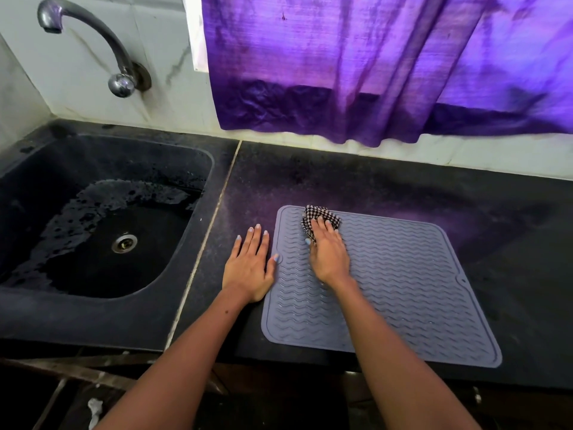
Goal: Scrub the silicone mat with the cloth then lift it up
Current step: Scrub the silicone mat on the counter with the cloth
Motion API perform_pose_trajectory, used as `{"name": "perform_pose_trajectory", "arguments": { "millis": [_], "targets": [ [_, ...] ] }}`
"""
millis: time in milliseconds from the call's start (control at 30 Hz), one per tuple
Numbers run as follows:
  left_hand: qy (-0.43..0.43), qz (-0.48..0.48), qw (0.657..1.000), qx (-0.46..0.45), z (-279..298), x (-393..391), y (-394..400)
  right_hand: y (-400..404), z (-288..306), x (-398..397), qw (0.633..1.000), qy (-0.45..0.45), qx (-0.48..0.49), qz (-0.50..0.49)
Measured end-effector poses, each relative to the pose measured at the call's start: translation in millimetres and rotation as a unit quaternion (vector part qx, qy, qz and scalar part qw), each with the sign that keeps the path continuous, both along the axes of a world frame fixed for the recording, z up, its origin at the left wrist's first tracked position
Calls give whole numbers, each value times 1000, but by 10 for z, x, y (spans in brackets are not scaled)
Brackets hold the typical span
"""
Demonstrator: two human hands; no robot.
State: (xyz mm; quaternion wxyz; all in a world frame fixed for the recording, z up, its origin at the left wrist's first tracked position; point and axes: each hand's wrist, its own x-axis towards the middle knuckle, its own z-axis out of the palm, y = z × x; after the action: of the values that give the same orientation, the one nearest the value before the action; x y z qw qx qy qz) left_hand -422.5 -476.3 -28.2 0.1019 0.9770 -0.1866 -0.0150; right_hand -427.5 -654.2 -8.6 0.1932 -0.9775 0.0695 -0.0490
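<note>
A grey silicone mat (403, 283) with wavy ridges lies flat on the black counter, its near edge close to the counter's front. A black-and-white checked cloth (319, 217) is bunched at the mat's far left corner. My right hand (328, 256) presses down on the cloth with straight fingers, the cloth sticking out past the fingertips. My left hand (251, 268) lies flat on the counter beside the mat's left edge, its thumb resting on the mat's rim.
A black sink (37, 308) holding shallow water sits to the left, with a metal tap (93, 41) on the wall above it. A purple curtain (372, 72) hangs over the back of the black counter (511, 231). The counter's front edge runs just below the mat.
</note>
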Motion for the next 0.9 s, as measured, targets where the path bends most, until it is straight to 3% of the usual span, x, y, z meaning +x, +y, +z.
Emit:
{"name": "perform_pose_trajectory", "arguments": {
  "millis": [67, 133, 167, 200, 233, 300, 367, 467, 567, 733, 800, 833, 900],
  "targets": [
    [-3, -4, 1000, 3, 1, -7, 1, -8, 103, 19, 984, -8, 170, -52],
    [-4, -6, 1000, -2, 5, -13, -2, -30, 261, 60, 894, -52, 418, -154],
    [-7, -5, 1000, -4, 8, -15, -7, -65, 319, 92, 848, -87, 482, -201],
    [-10, -4, 1000, -5, 7, -16, -12, -109, 365, 113, 834, -106, 489, -232],
    [-11, -4, 1000, -6, 10, -17, -12, -143, 408, 114, 854, -110, 450, -238],
    [-10, -4, 1000, -8, 6, -14, -2, -195, 424, 85, 932, -98, 291, -195],
    [-9, -4, 1000, -12, 0, -7, 10, -219, 345, 51, 983, -53, 129, -121],
    [-7, -8, 1000, -14, 5, 0, 17, -217, 115, 15, 998, 28, -36, -37],
    [-6, -5, 1000, -20, 10, 0, 19, -198, -28, 3, 996, 24, -81, -33],
    [-5, -4, 1000, -20, 7, 17, 18, -220, 19, 39, 999, 20, -44, -21],
    [-4, -4, 1000, -19, 8, 15, 24, -266, 103, 99, 994, 26, 97, -49],
    [-5, -4, 1000, -19, 9, 12, 23, -298, 182, 132, 974, 21, 209, -88],
    [-5, -4, 1000, -18, 9, 9, 19, -371, 355, 199, 895, -40, 405, -183]
  ]
}}
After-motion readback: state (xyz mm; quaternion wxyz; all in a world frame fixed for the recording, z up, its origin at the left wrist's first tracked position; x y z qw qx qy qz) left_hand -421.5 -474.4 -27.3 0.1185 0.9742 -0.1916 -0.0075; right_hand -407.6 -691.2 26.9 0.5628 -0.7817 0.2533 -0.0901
